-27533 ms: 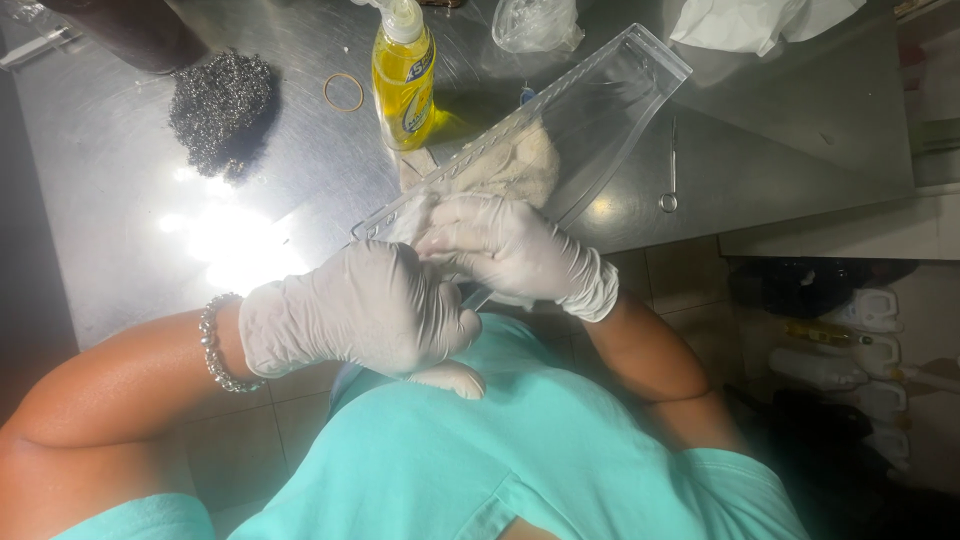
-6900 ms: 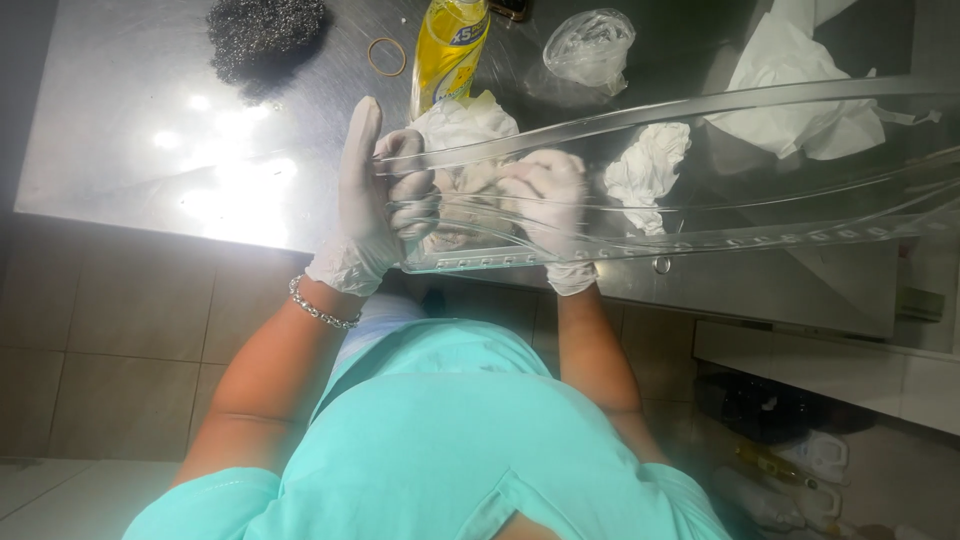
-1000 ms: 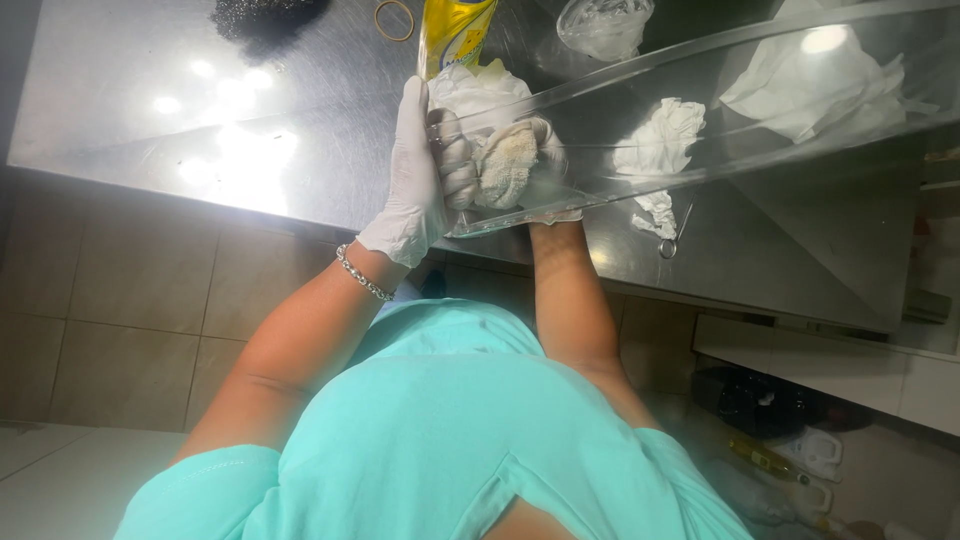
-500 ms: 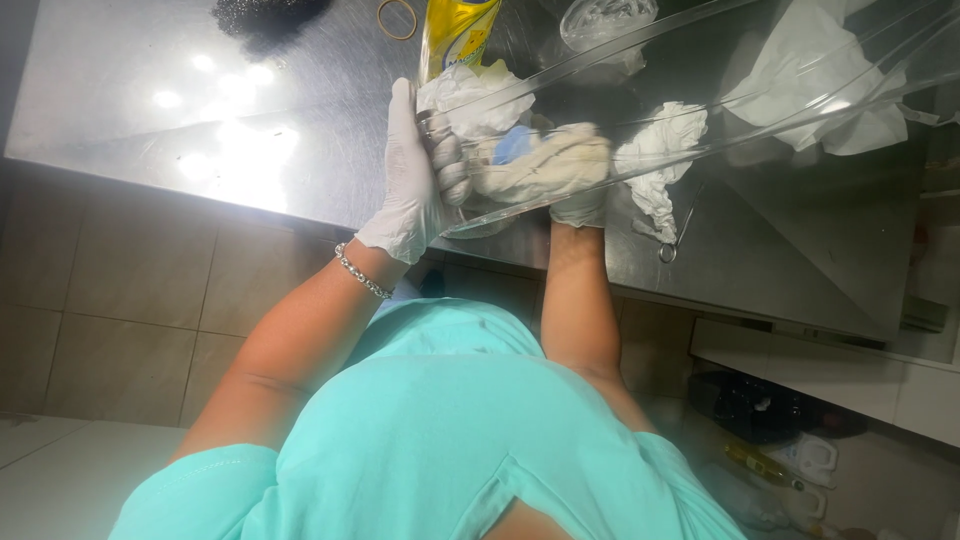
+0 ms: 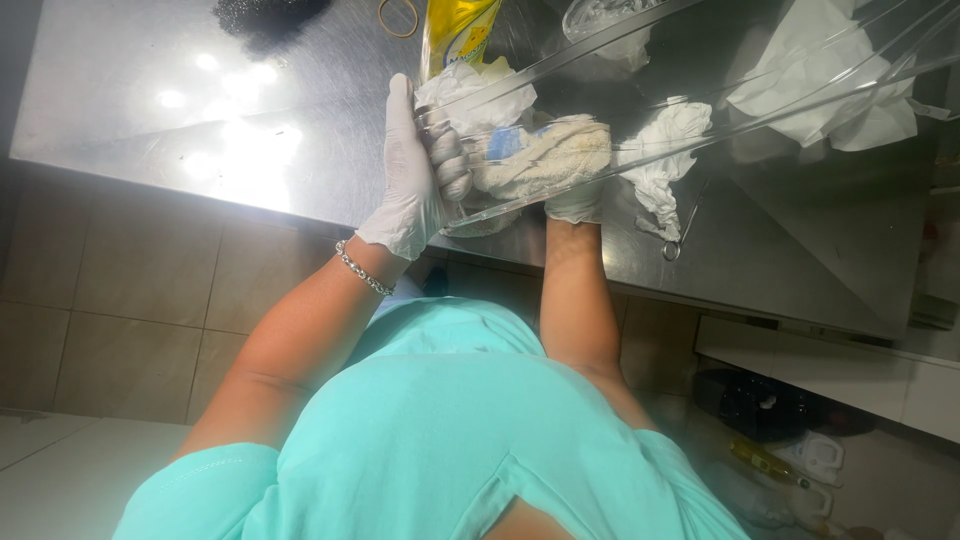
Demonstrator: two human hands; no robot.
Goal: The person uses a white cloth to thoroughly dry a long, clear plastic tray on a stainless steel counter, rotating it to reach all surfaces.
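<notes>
A yellow bottle (image 5: 458, 32) with a label is standing at the far edge of the steel counter (image 5: 150, 110), just behind the hands. The left hand (image 5: 418, 170), in a white glove, is standing upright with its fingers (image 5: 448, 165) curling round the near left end of a long clear plastic tray (image 5: 700, 90), gripping it. The tray is slanting up and away to the right above the counter. The right hand (image 5: 560, 165), also gloved, is clenching a pale, soapy cloth (image 5: 545, 155) and pressing it against the tray just beside the left hand; a bit of blue is showing next to it. Crumpled white paper towels (image 5: 830, 80) are lying on the counter behind the tray, seen through it. A dark scouring pad (image 5: 265, 12) and a rubber band (image 5: 398, 15) are lying far left.
</notes>
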